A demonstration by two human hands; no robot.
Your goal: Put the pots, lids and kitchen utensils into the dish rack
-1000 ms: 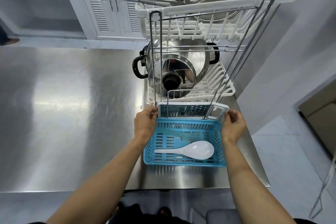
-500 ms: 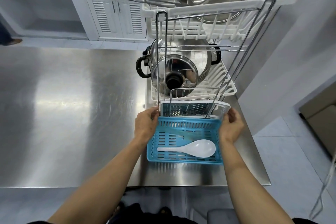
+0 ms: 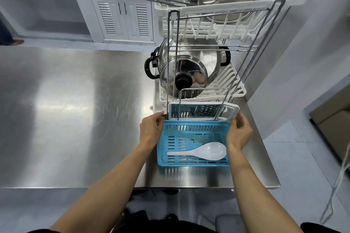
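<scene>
Holding the blue basket point(image 3: 195, 145) by its two sides: left hand point(image 3: 151, 130) and right hand point(image 3: 239, 132) each in a loose grip at the far corners. White spoon point(image 3: 200, 152) lies inside. Rack point(image 3: 223, 17) already carries pot point(image 3: 189, 62), lids, long utensils, grater point(image 3: 193, 110). Left, by my judgement: spoon and basket, on the bench point(image 3: 75, 109) against the rack's front.

Single head view, worn high, facing forward and steeply down. Close over hands at near table point(image 3: 75, 109) edge; rack point(image 3: 223, 11) rises ahead toward lens. Wide-angle bends edges; floor visible below.
</scene>
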